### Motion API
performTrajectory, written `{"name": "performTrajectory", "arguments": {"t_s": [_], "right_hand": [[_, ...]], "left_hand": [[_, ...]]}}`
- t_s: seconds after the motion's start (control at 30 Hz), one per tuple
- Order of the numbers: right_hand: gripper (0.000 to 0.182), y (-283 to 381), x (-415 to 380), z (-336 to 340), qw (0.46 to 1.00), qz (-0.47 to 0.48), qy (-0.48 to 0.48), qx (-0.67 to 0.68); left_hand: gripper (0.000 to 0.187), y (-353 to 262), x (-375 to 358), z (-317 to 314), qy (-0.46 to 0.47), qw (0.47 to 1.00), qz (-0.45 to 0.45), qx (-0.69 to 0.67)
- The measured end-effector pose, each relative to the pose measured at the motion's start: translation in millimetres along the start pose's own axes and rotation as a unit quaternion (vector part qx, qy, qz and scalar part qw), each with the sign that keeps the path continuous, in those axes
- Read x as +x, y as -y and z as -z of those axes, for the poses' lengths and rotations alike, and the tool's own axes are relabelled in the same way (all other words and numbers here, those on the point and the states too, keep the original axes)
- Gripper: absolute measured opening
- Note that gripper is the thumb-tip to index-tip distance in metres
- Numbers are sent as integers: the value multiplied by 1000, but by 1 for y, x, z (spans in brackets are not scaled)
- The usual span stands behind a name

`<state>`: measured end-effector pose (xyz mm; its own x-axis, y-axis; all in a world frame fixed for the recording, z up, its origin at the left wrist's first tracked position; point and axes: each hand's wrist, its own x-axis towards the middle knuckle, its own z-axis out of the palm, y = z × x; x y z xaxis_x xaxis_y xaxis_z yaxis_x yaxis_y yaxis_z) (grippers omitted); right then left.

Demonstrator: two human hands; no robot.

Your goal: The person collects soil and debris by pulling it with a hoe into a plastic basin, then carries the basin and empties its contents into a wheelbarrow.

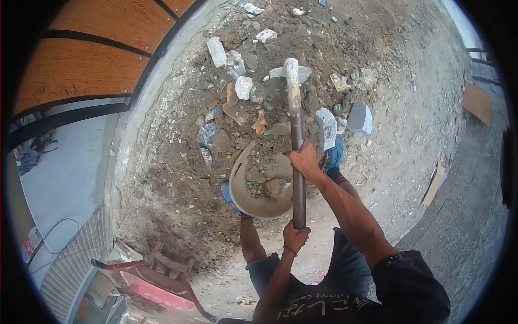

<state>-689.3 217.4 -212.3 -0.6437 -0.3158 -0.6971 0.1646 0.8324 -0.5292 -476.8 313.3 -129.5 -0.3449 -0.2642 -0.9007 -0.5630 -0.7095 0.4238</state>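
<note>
Both my hands grip the brown handle of a hoe, which points straight away from me. My right hand is wrapped round the middle of the handle. Near its close end, my left hand is closed round it. The hoe's pale, dirt-caked head rests on or just over the soil; contact is hard to tell. Beneath the handle, between my feet, lies a beige scoop-shaped basket with a slot in its rim. Soil and a stone are inside it, and the handle hides its right side.
Loose soil holds broken white blocks, brick pieces and plastic scraps. My blue shoes flank the basket. A red wheelbarrow-like frame stands lower left. Wooden panels rise upper left, and paving runs along the right.
</note>
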Motion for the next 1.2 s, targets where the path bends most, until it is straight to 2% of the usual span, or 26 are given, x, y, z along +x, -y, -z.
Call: {"name": "performTrajectory", "arguments": {"t_s": [0.03,0.1,0.13,0.17,0.3,0.43,0.5,0.53,0.6,0.67,0.7,0.77,0.8,0.83,0.9,0.93,1.0,1.07,1.1,1.17,1.2], "right_hand": [[40,-7,-21,7,999,-28,30,29],[35,-39,-57,9,993,-56,35,102],[30,-40,-86,12,973,-90,51,205],[26,-53,-109,11,957,-126,76,249],[37,-77,-182,8,925,-197,114,303],[37,-66,-164,45,918,-173,88,346],[32,-30,-127,86,932,-90,41,349],[30,-17,-101,107,936,-34,21,350],[30,33,-52,155,941,5,-46,336],[24,77,3,196,942,95,-99,306],[21,87,41,209,938,110,-114,310],[21,114,96,215,933,141,-176,279],[18,113,127,211,940,137,-183,254],[15,108,143,198,947,111,-204,220],[16,50,159,146,976,37,-145,159],[19,13,150,110,986,-29,-102,131],[26,-31,105,63,981,-4,-135,141],[30,-67,77,41,982,22,-181,-46],[30,-61,65,37,984,23,-172,-45],[33,-47,42,41,997,-64,-29,25],[30,-53,33,30,995,-62,-59,51]], "left_hand": [[27,10,-22,1,-2,999,5,38],[35,51,-56,2,-34,985,-54,162],[39,56,-84,6,-38,978,-4,207],[43,50,-107,8,-43,967,40,249],[46,91,-178,19,-64,962,86,250],[43,81,-163,1,-32,955,99,278],[38,46,-113,-31,-43,949,5,312],[36,26,-82,-44,-31,953,-69,292],[34,-33,-17,-71,-10,950,-203,236],[39,-102,48,-93,24,935,-266,232],[39,-121,89,-102,9,920,-329,214],[36,-176,150,-100,31,928,-305,211],[35,-182,170,-95,41,934,-284,213],[35,-167,174,-91,40,937,-274,213],[34,-128,157,-80,20,957,-208,200],[36,-79,143,-74,-31,960,-168,221],[32,-4,127,-36,-11,948,-239,208],[27,-7,69,-32,52,995,-7,91],[27,-10,51,-26,43,995,-3,89],[22,-14,20,-21,57,998,22,3],[24,-8,12,-12,49,998,29,30]]}}
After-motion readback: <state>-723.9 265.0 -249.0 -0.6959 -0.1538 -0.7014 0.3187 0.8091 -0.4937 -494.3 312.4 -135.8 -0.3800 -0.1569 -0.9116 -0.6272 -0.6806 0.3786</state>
